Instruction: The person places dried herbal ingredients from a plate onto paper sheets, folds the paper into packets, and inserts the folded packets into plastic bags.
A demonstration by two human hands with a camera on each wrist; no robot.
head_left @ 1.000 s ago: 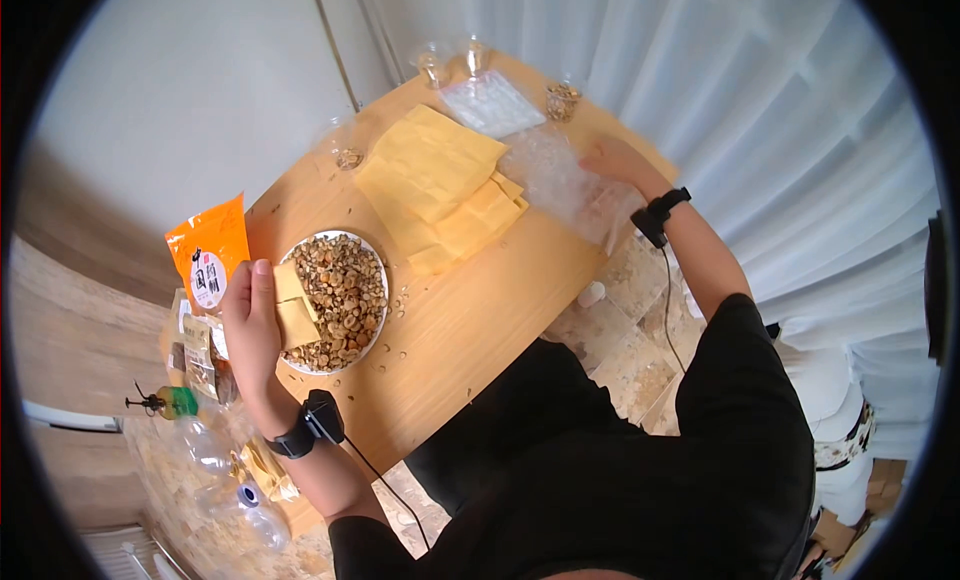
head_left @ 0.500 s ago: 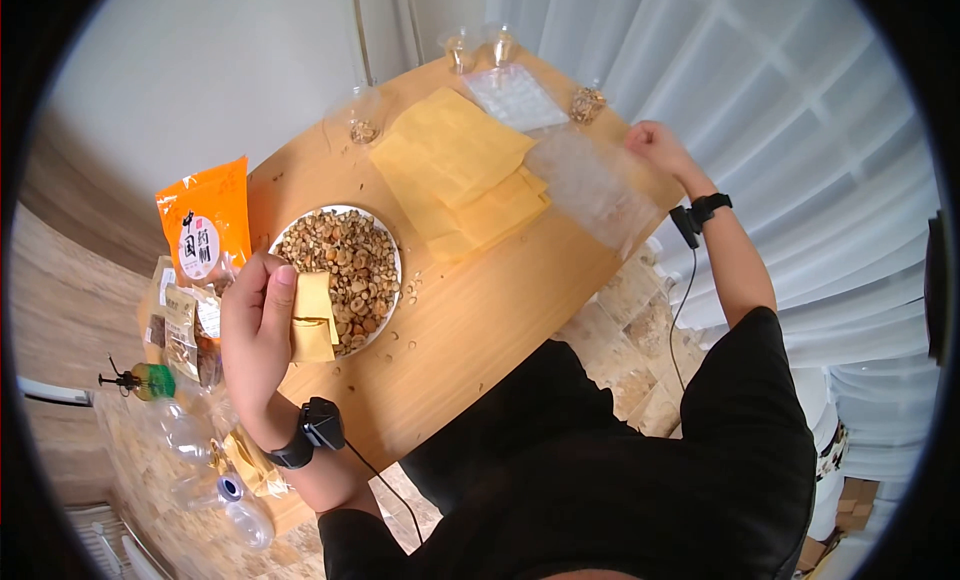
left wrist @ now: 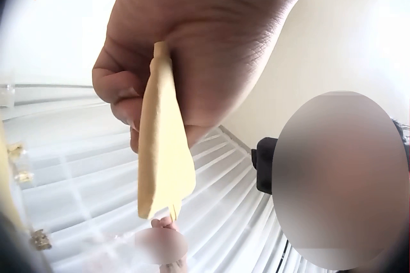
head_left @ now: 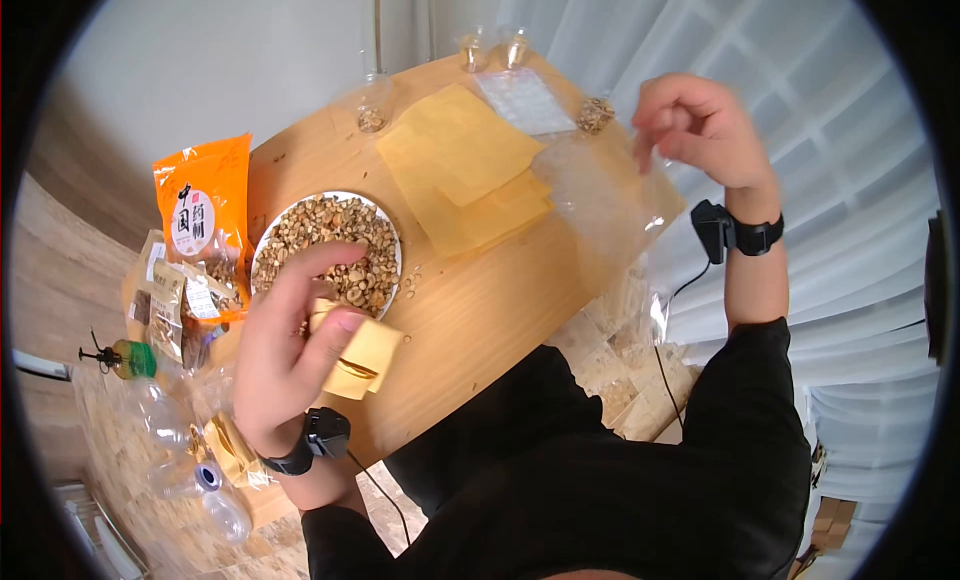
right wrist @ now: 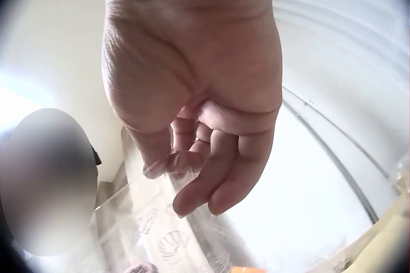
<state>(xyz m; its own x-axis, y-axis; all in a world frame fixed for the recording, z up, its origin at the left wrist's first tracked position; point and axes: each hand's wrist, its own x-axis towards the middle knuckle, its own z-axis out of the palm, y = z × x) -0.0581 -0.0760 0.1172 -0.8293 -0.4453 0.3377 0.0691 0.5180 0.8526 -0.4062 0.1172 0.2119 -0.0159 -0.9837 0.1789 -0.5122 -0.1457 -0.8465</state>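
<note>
My left hand (head_left: 280,365) pinches a folded yellow paper packet (head_left: 378,348) between thumb and fingers, above the near edge of the plate. In the left wrist view the packet (left wrist: 163,151) is seen edge-on against the palm. At the right, my right hand (head_left: 712,130) is raised and pinches a clear plastic bag (head_left: 605,205), which hangs down over the table's right edge. Film from that bag shows between thumb and fingers (right wrist: 221,164) in the right wrist view. A white plate (head_left: 400,265) heaped with brown dried pieces lies beyond the left hand.
Yellow paper sheets (head_left: 460,160) lie mid-table, with a clear packet (head_left: 525,100) behind. Clear cups (head_left: 372,115) stand along the far edge. An orange pouch (head_left: 205,220) and smaller pouches stand at left. Clear bottles (head_left: 225,515) and a green sprayer (head_left: 135,360) are lower left.
My right hand has risen from the table's right side, lifting the clear plastic bag by its edge. My left hand has turned and brought the yellow packet nearer to me, off the plate.
</note>
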